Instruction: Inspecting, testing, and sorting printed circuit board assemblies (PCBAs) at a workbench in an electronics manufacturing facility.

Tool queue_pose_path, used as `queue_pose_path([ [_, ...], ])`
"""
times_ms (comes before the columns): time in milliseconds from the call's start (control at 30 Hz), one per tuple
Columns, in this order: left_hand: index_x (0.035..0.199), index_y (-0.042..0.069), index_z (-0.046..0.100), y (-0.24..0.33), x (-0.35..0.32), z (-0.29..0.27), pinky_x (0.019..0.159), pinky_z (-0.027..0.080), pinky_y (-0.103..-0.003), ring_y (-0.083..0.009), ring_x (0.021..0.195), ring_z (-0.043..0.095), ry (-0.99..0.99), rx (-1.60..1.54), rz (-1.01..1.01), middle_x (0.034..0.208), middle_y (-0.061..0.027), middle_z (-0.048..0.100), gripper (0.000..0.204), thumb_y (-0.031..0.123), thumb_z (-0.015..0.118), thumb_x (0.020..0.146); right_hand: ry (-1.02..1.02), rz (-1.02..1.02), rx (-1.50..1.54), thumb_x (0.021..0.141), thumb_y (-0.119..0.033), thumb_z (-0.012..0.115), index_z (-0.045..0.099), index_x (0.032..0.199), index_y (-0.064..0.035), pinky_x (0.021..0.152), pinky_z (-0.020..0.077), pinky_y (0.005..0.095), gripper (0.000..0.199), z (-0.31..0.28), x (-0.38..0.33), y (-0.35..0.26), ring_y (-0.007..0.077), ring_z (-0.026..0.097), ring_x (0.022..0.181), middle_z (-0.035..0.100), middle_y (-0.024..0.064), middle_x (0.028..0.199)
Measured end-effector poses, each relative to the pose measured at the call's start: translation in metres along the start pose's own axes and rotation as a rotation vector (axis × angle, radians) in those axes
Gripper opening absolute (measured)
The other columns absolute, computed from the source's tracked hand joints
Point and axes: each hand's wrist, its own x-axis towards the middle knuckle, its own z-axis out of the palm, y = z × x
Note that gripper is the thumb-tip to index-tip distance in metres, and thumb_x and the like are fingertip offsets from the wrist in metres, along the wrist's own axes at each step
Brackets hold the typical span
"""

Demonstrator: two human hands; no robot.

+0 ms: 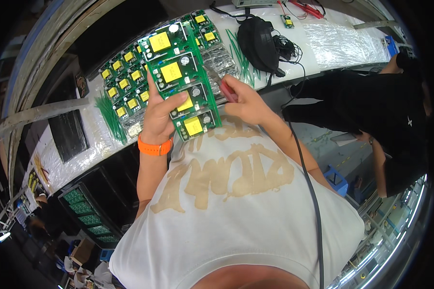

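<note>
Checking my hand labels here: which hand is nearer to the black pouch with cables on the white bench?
The right hand, holding a red-handled tool just below and left of the black pouch. The left hand grips the green circuit board panel, farther left.

One green panel [183,77] at upper centre carries four circuit boards, each with one yellow block. Left of it, about ten smaller boards [123,79] lie in rows on the surface [332,41]. One black pouch [258,41] sits at top centre. Two bundles of green ties [112,115] show. One orange wristband [154,147] sits left of centre.
</note>
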Motion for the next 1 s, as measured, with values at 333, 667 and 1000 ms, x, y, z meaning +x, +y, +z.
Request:
queue_pose_path([
  [333, 0.153, 0.024, 0.021, 0.002, -0.003, 0.016, 0.089, 0.052, -0.036, -0.0254, 0.108, 0.061, 0.079, 0.116, 0.05, 0.132, -0.0137, 0.056, 0.093, -0.018, 0.056, 0.079, 0.168, 0.034, -0.404, 0.07, -0.011, 0.061, 0.049, 0.095, -0.0082, 0.059, 0.0378, 0.03, 0.027, 0.011, -0.002, -0.025, 0.0182, 0.045, 0.062, 0.052, 0.0043, 0.072],
  [667, 0.152, 0.021, 0.024, 0.005, -0.001, 0.014, 0.088, 0.052, -0.035, -0.0253, 0.107, 0.061, 0.03, 0.178, 0.07, 0.13, -0.0137, 0.057, 0.093, -0.02, 0.058, 0.075, -0.112, 0.01, 0.286, 0.067, -0.002, 0.057, 0.048, 0.096, -0.0069, 0.065, 0.0317, 0.022, 0.031, -0.014, 0.008, -0.01, 0.0103, 0.039, 0.075, 0.047, 0.001, 0.084],
  [1000, 0.152, 0.021, 0.024, 0.007, -0.003, 0.011, 0.087, 0.053, -0.036, -0.027, 0.106, 0.062, -0.034, 0.11, 0.022, 0.13, -0.0134, 0.058, 0.095, -0.02, 0.058, 0.072, -0.119, -0.014, 0.324, 0.066, -0.003, 0.056, 0.047, 0.095, -0.0073, 0.064, 0.0281, 0.0198, 0.03, -0.013, 0.017, -0.041, 0.0075, 0.035, 0.075, 0.043, -0.0006, 0.082],
])
